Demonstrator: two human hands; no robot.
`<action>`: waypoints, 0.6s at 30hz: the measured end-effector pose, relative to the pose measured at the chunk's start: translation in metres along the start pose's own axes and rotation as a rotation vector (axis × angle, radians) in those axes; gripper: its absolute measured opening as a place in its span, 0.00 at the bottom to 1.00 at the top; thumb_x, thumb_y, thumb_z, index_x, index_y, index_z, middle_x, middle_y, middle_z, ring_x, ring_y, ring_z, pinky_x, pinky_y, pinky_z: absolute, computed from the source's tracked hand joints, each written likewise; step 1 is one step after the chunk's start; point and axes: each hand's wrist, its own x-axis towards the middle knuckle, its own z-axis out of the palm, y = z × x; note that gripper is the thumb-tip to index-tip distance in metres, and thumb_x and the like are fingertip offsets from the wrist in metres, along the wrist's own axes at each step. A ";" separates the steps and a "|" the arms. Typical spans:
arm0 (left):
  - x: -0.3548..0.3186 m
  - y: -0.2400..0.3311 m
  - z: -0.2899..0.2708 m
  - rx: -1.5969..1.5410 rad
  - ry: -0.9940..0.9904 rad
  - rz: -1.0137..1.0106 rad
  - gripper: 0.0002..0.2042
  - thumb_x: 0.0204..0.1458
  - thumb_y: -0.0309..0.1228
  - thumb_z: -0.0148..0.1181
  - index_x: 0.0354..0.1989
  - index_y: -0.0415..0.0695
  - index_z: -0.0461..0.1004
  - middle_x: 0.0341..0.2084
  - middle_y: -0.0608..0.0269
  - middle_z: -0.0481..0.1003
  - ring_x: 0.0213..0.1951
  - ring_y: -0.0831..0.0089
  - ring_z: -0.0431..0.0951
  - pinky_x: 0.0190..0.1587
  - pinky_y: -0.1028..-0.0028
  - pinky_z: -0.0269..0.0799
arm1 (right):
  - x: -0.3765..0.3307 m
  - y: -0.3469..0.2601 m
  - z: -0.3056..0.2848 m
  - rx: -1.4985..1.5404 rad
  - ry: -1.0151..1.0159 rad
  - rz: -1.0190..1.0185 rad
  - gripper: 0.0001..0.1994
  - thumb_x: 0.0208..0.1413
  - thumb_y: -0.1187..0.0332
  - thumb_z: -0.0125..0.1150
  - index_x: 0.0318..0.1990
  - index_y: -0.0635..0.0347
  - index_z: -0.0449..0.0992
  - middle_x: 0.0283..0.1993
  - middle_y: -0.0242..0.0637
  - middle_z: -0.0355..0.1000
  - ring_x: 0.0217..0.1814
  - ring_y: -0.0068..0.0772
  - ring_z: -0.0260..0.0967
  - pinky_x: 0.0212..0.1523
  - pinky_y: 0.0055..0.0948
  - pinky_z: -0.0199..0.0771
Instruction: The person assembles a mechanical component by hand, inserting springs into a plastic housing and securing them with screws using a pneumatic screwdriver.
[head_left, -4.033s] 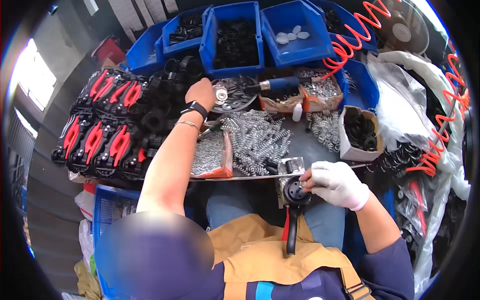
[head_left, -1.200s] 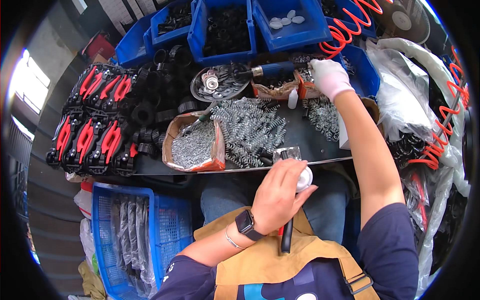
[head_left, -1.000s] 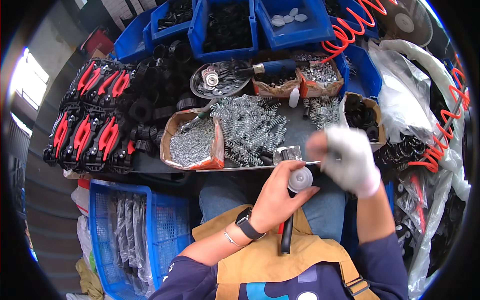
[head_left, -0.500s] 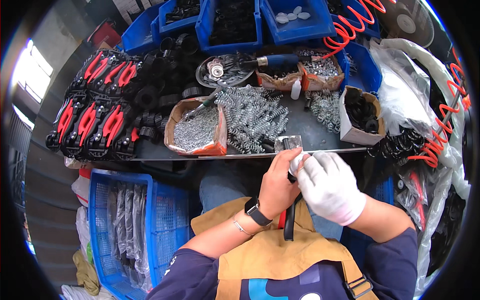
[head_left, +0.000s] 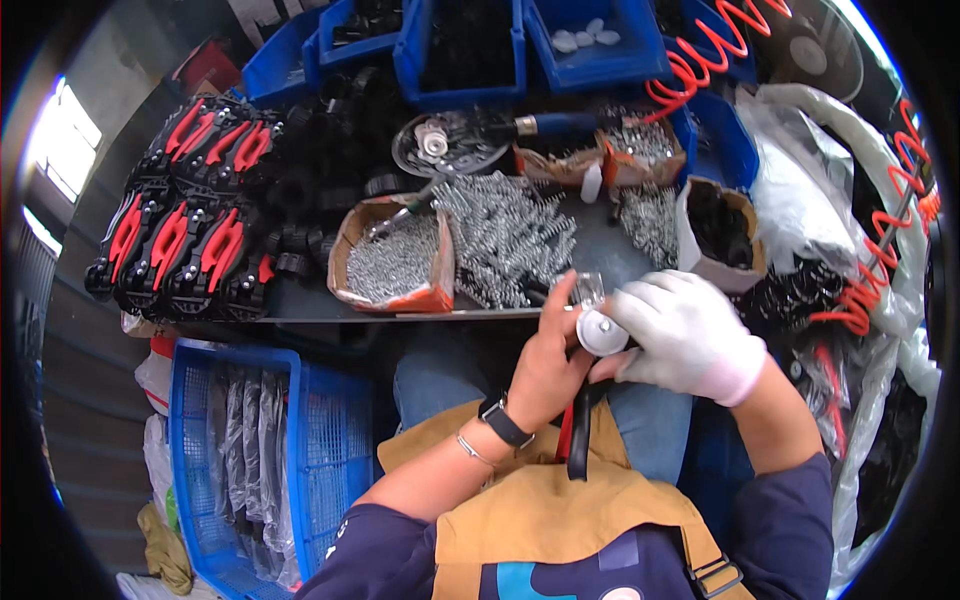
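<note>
My left hand point(head_left: 545, 375), bare with a watch at the wrist, is closed around a black-and-red tool part point(head_left: 579, 437). Its long black end hangs down toward my lap. A round pale disc point(head_left: 602, 333) with a small stud at its centre faces up between my hands. White-gloved, my right hand point(head_left: 685, 330) curls its fingers at the disc's right edge, with the thumb below. How the disc joins the part is hidden by my fingers. Just beyond, at the bench edge, is a small clear-looking block point(head_left: 588, 288).
On the bench sit a box of small metal pieces point(head_left: 395, 262), a heap of springs point(head_left: 505, 235), a box of black parts point(head_left: 722, 230) and red-and-black tools point(head_left: 170, 240). A blue crate point(head_left: 335, 430) stands at left. A red coiled hose point(head_left: 880, 260) hangs at right.
My gloved hand has shifted slightly right and up off the part, and the pale disc now faces up in view. My left hand has turned a little and moved slightly left.
</note>
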 end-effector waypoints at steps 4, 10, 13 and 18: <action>0.000 0.002 -0.001 0.117 -0.001 0.018 0.38 0.52 0.16 0.59 0.70 0.42 0.47 0.46 0.49 0.78 0.49 0.57 0.80 0.53 0.67 0.73 | 0.007 0.015 0.005 0.153 0.136 -0.293 0.10 0.47 0.69 0.63 0.39 0.55 0.76 0.38 0.41 0.73 0.39 0.44 0.74 0.40 0.39 0.74; -0.002 -0.002 0.012 0.121 0.167 0.059 0.34 0.52 0.16 0.60 0.68 0.41 0.53 0.42 0.57 0.80 0.41 0.74 0.81 0.47 0.75 0.74 | 0.005 0.004 0.013 0.110 -0.028 0.007 0.08 0.48 0.71 0.60 0.38 0.54 0.75 0.41 0.41 0.71 0.44 0.48 0.72 0.41 0.41 0.74; -0.004 -0.007 0.011 0.123 0.172 0.146 0.40 0.46 0.26 0.69 0.66 0.38 0.53 0.52 0.49 0.73 0.53 0.58 0.76 0.56 0.67 0.70 | -0.001 -0.018 0.030 0.030 0.092 0.234 0.09 0.48 0.68 0.64 0.38 0.55 0.74 0.42 0.40 0.71 0.44 0.48 0.72 0.43 0.42 0.73; 0.008 0.006 0.006 0.338 -0.012 0.184 0.35 0.38 0.31 0.73 0.57 0.38 0.65 0.49 0.51 0.72 0.51 0.57 0.75 0.56 0.66 0.69 | -0.017 -0.017 0.073 0.810 0.653 0.528 0.14 0.58 0.70 0.59 0.51 0.62 0.73 0.40 0.39 0.72 0.43 0.39 0.72 0.44 0.32 0.72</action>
